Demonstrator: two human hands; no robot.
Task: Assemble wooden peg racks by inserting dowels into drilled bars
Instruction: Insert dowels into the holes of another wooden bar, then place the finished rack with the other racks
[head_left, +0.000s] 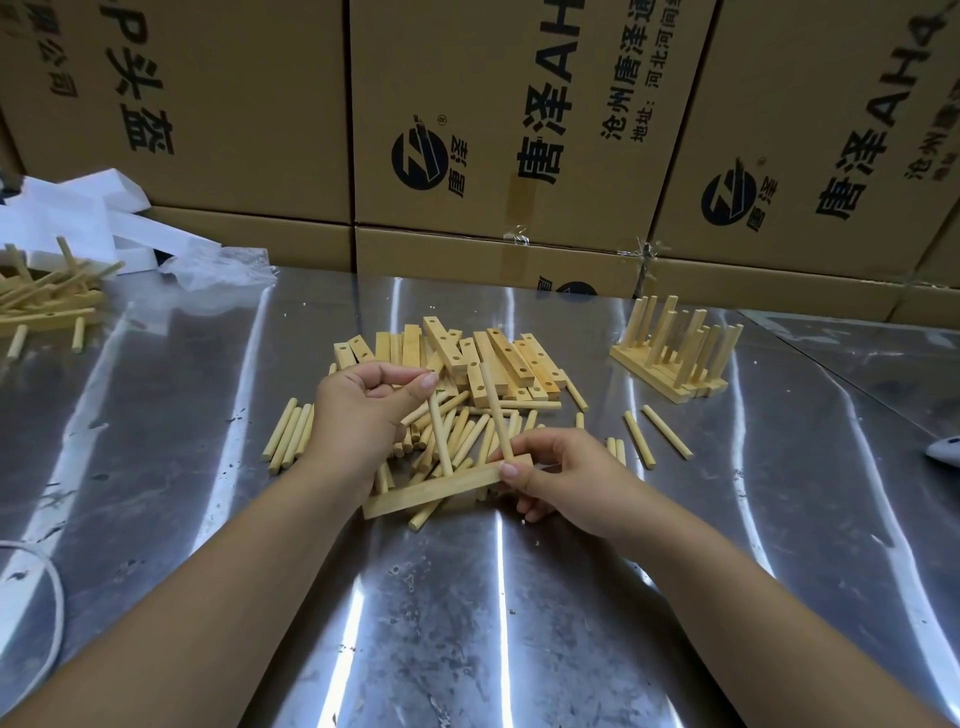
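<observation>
Steel table (467, 623), loose dowels (291, 436), drilled bars (514, 358), cartons (260, 104)

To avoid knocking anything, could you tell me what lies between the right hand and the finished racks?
Loose dowels lie on the steel table there, per the head view.

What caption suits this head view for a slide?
Left hand holds a dowel upright in the wooden bar that the right hand grips, loose dowels piled behind.
</observation>
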